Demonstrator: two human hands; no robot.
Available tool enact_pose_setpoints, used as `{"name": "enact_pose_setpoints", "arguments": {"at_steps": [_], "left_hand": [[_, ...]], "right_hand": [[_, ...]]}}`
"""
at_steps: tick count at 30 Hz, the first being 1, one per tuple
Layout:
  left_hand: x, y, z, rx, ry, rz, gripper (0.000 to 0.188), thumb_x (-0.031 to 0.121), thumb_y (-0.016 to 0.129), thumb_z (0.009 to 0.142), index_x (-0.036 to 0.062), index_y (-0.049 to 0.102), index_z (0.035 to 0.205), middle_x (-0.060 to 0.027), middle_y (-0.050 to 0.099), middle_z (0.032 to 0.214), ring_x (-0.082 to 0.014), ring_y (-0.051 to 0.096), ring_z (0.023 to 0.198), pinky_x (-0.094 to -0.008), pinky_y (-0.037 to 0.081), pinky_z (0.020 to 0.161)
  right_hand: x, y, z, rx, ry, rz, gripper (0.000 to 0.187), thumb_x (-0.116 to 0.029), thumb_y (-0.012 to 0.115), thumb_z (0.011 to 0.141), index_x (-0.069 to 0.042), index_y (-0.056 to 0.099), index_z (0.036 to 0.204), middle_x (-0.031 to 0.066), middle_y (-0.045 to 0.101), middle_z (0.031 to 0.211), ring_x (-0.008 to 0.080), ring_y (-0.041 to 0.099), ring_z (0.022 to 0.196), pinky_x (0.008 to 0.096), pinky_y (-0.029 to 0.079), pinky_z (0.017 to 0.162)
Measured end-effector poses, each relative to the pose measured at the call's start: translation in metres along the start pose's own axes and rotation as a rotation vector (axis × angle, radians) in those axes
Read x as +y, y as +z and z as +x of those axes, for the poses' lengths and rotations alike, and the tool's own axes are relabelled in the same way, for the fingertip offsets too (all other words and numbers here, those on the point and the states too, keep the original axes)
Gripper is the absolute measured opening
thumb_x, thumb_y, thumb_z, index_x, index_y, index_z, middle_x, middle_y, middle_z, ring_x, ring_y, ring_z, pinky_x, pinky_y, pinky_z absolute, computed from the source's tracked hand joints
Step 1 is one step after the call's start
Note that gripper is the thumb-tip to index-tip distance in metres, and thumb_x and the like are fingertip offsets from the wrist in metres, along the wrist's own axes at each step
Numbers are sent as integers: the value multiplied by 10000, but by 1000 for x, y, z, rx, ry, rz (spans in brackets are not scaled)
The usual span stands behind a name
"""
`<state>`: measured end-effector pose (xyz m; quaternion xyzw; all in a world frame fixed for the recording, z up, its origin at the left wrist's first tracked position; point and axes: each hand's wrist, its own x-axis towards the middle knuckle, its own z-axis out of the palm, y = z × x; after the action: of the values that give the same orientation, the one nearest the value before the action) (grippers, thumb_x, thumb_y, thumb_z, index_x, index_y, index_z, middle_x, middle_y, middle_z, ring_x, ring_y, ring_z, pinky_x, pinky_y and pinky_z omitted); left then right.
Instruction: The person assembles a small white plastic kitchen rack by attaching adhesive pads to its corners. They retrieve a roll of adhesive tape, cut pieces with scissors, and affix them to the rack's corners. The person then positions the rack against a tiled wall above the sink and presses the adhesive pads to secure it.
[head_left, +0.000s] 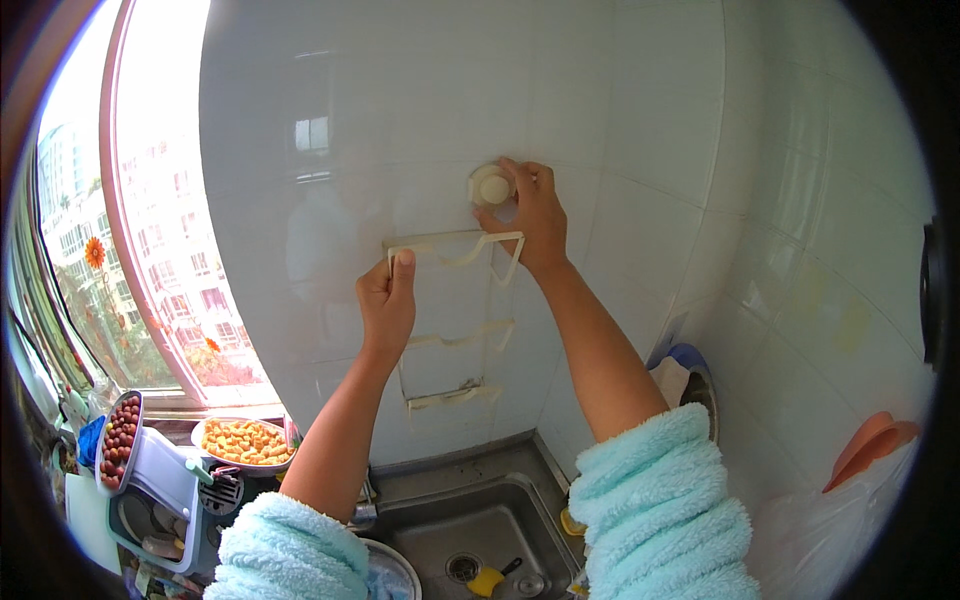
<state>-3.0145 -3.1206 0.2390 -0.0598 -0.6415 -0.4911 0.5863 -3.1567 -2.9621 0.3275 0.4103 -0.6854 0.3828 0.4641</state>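
Observation:
A cream-coloured tiered rack (505, 237) with wavy front bars is against the white tiled wall (400, 100). My left hand (387, 305) is closed on its upper left corner, the thumb pointing up along the frame. Just above the rack's top right side, a round cream suction cup (491, 187) with a raised centre sits at the wall. The fingers of my right hand (537, 213) curl round the right rim of this cup. Whether the cup is fixed to the tile cannot be told.
Below the rack is a steel sink (515, 490) holding a yellow-headed brush (485, 581). To the left, a bowl of orange snack pieces (243, 442) and a tray of dark red fruit (120, 437) stand by the window (165, 220). An orange item (868, 448) hangs at right.

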Motion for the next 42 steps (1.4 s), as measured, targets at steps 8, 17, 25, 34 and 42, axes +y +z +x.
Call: {"name": "enact_pose_setpoints", "arguments": {"at_steps": [8, 17, 25, 34, 42], "left_hand": [[7, 1, 1, -9, -6, -12, 578, 376, 612, 1055, 87, 302, 664, 72, 277, 625, -63, 239, 622, -314, 188, 516], [16, 1, 1, -13, -80, 54, 591, 394, 608, 1052, 72, 317, 651, 57, 278, 620, -65, 251, 619, -320, 204, 513], [14, 2, 4, -15, -54, 33, 628, 449, 612, 1045, 83, 327, 621, 64, 296, 599, -69, 253, 605, -316, 198, 509], [13, 5, 4, -22, -7, -55, 631, 474, 601, 1046, 108, 307, 625, 87, 260, 606, -66, 218, 604, -305, 183, 515], [19, -3, 5, -65, 6, 41, 597, 435, 611, 1045, 102, 331, 637, 79, 301, 624, -62, 239, 617, -302, 197, 518]], "right_hand": [[-2, -1, 6, -49, 24, -85, 743, -325, 894, 731, -169, 589, 1390, 85, 514, 1299, 247, 644, 1076, 364, 582, 896], [7, 5, 5, -37, -8, -128, 694, -404, 875, 757, -182, 619, 1362, 101, 525, 1327, 253, 642, 1122, 386, 573, 926], [6, 2, 14, 38, -90, -95, 625, -332, 856, 744, -110, 645, 1289, 148, 586, 1280, 329, 633, 1130, 411, 559, 946], [11, 0, 20, 8, -103, -5, 658, -269, 851, 731, -133, 608, 1327, 163, 544, 1307, 350, 628, 1112, 429, 555, 938], [5, -4, 22, -54, 18, -7, 653, -265, 837, 751, -129, 596, 1343, 165, 533, 1318, 349, 624, 1120, 435, 540, 961]]}}
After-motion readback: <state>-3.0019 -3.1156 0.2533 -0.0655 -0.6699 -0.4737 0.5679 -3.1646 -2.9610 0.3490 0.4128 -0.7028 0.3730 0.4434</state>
